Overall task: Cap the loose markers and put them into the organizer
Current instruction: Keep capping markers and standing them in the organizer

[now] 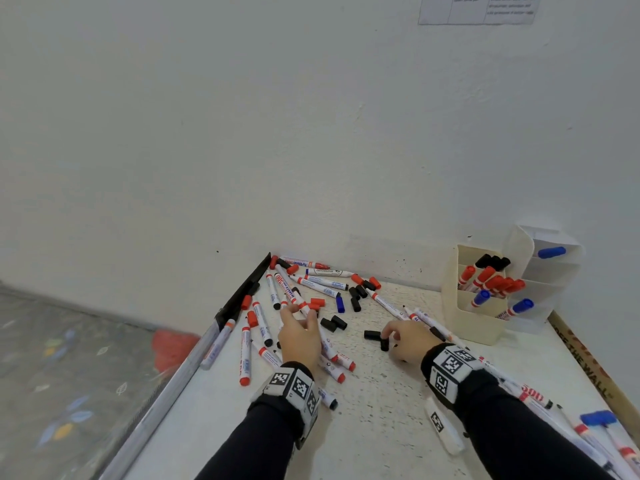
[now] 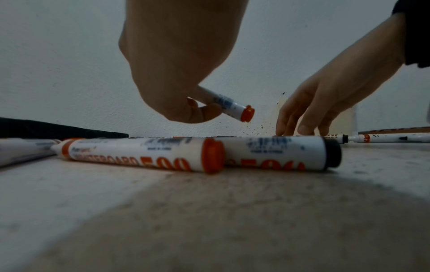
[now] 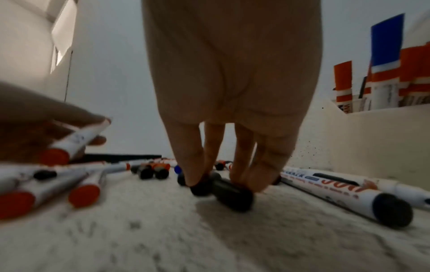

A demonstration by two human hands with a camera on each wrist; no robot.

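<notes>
While a red-ended marker (image 2: pixel 229 104) is pinched in the curled fingers of the left hand (image 1: pixel 298 336) at frame centre, a black cap (image 3: pixel 230 191) is pinched on the table (image 1: pixel 381 393) by the right hand (image 1: pixel 408 337). The organizer (image 1: pixel 474 306), stocked with capped markers, is seen at the right.

White wall (image 1: pixel 242 116), speckled table (image 1: pixel 381 393), patterned floor (image 1: pixel 52 358)

Two hands: left (image 1: pixel 299 336), right (image 1: pixel 405 337). One organizer (image 1: pixel 474 327) holds seven red-capped, three black-capped and four blue-capped markers. Left of the organizer lie one loose blue cap (image 1: pixel 340 303) and roughly nine loose black caps; loose markers too overlapped to count.
</notes>
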